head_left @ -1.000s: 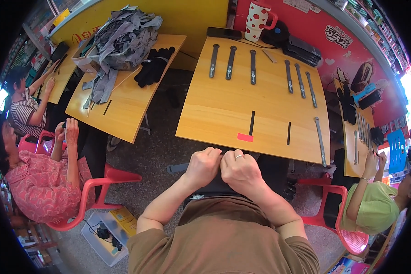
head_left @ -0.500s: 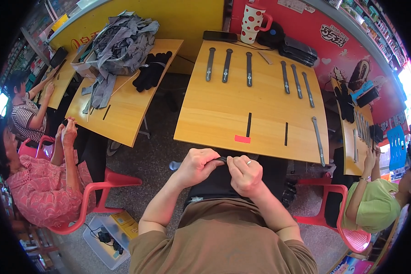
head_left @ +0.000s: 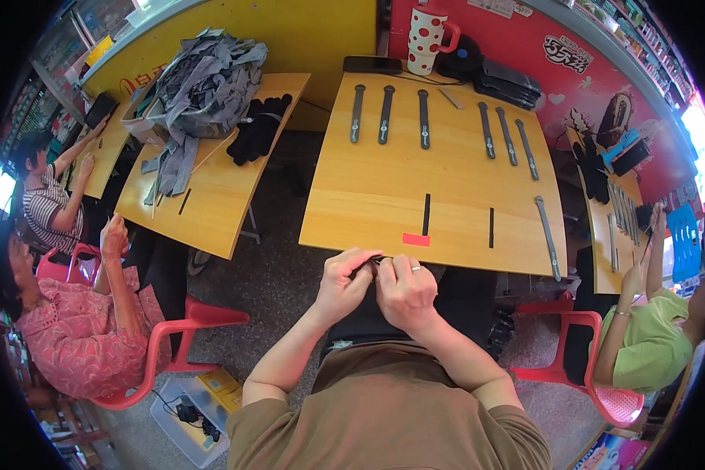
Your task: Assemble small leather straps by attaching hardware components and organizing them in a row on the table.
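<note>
My left hand (head_left: 346,283) and my right hand (head_left: 407,293) meet just below the table's front edge, thumbs and fingers pinched together. Between their fingertips shows a small dark piece (head_left: 377,258), mostly hidden, so its kind cannot be made out. On the table (head_left: 352,211) just ahead of them, a red rectangle (head_left: 416,239) touches the lower end of a black strip (head_left: 426,213). Another black strip (head_left: 491,228) lies to the right. Several grey straps with rounded ends lie farther back, including one strap (head_left: 424,119) near the middle, and a lone strap (head_left: 547,237) lies at the right edge.
A spotted tumbler (head_left: 426,39), a phone (head_left: 373,64) and black pouches (head_left: 507,84) stand along the back. The left table (head_left: 211,207) bears grey scraps (head_left: 211,82) and black gloves (head_left: 262,129). Co-workers sit on both sides; a plastic bin (head_left: 182,439) is on the floor.
Both my hands have shifted slightly up and left, drawing closer together with the dark piece still between them. The co-worker at the right has raised a hand.
</note>
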### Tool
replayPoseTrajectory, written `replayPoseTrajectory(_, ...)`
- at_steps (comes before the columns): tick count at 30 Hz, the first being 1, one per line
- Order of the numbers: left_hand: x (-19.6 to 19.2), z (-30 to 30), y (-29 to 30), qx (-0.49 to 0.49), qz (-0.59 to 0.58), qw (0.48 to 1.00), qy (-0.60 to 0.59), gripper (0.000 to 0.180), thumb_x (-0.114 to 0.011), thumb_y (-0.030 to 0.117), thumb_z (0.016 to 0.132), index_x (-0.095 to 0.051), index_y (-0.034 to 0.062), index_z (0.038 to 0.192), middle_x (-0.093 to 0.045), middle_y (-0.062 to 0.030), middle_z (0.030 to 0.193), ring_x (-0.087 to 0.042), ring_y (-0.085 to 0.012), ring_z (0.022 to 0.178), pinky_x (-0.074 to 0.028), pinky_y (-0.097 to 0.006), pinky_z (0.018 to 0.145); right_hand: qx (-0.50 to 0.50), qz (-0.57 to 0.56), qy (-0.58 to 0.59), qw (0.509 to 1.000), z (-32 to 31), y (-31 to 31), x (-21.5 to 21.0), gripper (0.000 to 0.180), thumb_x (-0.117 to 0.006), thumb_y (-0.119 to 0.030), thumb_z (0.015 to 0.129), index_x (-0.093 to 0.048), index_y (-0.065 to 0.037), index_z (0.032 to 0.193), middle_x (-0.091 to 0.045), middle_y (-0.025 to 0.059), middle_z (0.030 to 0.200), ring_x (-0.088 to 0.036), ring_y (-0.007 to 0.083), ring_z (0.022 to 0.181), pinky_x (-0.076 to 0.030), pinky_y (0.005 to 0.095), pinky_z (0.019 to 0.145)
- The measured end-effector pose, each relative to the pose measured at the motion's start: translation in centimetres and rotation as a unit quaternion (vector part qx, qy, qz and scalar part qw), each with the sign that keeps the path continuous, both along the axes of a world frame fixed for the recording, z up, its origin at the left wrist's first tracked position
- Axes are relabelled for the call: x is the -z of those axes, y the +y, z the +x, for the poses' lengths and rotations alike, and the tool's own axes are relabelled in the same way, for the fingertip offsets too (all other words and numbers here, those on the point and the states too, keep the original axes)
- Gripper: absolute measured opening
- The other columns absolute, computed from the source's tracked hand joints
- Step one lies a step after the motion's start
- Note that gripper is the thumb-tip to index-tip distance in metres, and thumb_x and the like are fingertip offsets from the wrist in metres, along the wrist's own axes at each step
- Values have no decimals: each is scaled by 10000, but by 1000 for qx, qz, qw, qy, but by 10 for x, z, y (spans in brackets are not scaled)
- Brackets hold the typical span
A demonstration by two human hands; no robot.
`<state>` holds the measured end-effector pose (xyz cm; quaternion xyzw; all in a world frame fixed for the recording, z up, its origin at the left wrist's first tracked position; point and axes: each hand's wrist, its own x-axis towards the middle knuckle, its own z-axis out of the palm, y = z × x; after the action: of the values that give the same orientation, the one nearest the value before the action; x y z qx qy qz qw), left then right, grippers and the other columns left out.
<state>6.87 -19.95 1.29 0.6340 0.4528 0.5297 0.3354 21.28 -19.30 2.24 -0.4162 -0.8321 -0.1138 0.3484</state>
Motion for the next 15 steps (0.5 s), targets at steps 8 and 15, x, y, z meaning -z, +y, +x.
replayPoseTrajectory(8,-7,-24,14,67,-350,889,-286,193,-559,157,925,-665,40,813,-604,-12,655,-539,-72,556,-405,-209,507,-96,52,-70,992,2,20,-7,121,-605,-153,696,-577,-58,764,-474,48,687,-536,161,587,-390,280,470)
replayPoseTrajectory(15,-3,-24,6,48,-317,909,-268,193,-583,140,931,-662,24,799,-608,-5,665,-534,-67,564,-404,-209,511,-165,-49,48,984,0,30,6,178,-696,-141,650,-551,-79,733,-486,45,685,-544,189,570,-405,320,461)
